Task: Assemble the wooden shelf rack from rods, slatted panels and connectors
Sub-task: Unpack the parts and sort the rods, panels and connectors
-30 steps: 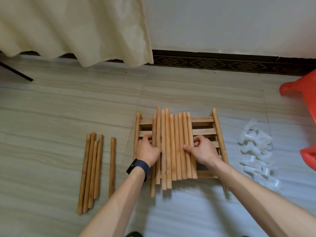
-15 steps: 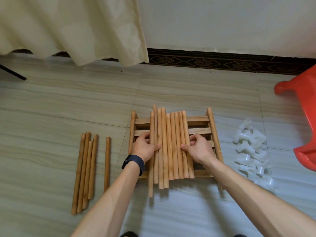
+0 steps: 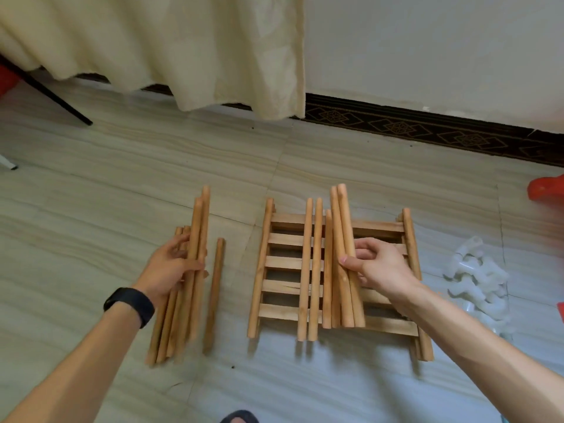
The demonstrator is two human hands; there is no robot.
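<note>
Wooden rods [image 3: 305, 270] atop slatted panel [image 3: 285, 241] — white connectors [image 3: 479, 277] beside, red plastic [image 3: 547, 190] beyond.

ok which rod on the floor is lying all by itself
The single rod between the rods in the left hand and the slatted panel: it lies alone, apart from the others.

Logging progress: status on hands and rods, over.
Left hand grips two round wooden rods above floor pile. Right hand grips two more rods over wooden slatted panel. Three loose rods lie on it.
</note>
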